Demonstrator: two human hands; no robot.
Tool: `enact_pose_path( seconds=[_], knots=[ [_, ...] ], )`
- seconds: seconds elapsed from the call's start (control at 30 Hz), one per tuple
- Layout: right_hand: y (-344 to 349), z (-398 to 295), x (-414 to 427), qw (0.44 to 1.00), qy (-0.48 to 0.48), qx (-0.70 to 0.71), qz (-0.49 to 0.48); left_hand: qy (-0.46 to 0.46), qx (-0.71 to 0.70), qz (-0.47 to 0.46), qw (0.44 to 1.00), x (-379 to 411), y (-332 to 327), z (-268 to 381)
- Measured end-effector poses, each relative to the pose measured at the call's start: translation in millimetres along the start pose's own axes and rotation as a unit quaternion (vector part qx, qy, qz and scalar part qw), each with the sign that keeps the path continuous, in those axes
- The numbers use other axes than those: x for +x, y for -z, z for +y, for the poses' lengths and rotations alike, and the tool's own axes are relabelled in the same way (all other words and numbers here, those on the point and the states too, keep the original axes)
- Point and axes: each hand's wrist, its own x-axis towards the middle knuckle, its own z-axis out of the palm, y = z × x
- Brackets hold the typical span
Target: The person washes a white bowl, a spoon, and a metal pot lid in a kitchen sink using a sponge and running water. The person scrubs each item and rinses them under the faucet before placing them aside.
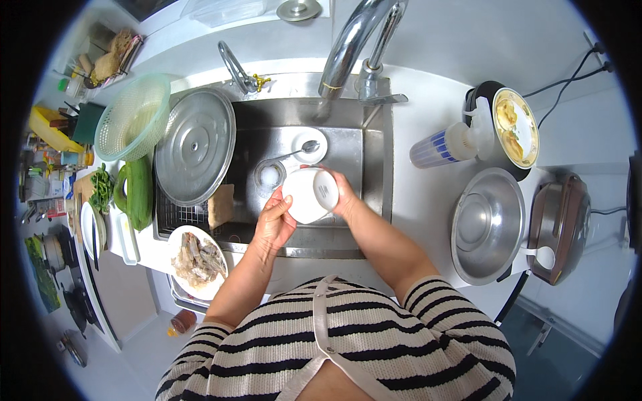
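Over the stainless steel sink (377, 165), a white ceramic bowl (303, 198) is tilted with its base turned to the right. My left hand (275, 220) grips its left side, the thumb lying on the outer wall. Around the right side, by the base, my right hand (343, 193) holds it too; some of its fingers are hidden behind the bowl. Beneath, in the sink, are a small white dish (317, 138), a metal spoon (310, 146) reaching over it, and a clear glass (270, 176) with something white inside.
Faucet (338, 55) overhangs the sink's back. A large metal lid (194, 145), a green colander (135, 120) and a plate of raw shrimp (198, 263) are at left. On the right counter stand a metal basin (487, 225), a plastic jug (436, 146) and a plate with food (516, 128).
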Motion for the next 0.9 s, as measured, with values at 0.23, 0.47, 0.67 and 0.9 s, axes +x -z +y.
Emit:
enact_pose_path(
  seconds=[0.23,0.47,0.67,0.9],
  knots=[
    [-36,59,-11,0.919,0.282,-0.085,0.263,-0.064,-0.038,0.086,0.994,28,-3,-32],
    [-43,40,-20,0.508,0.533,-0.624,0.261,-0.045,0.025,0.064,0.997,50,-28,-29],
    [-43,-58,-25,0.462,0.566,-0.673,0.116,0.054,0.156,0.030,0.986,51,-30,-33],
    [-89,-133,-69,0.295,0.598,-0.684,0.294,0.026,0.114,0.110,0.987,75,-21,-16]
  ],
)
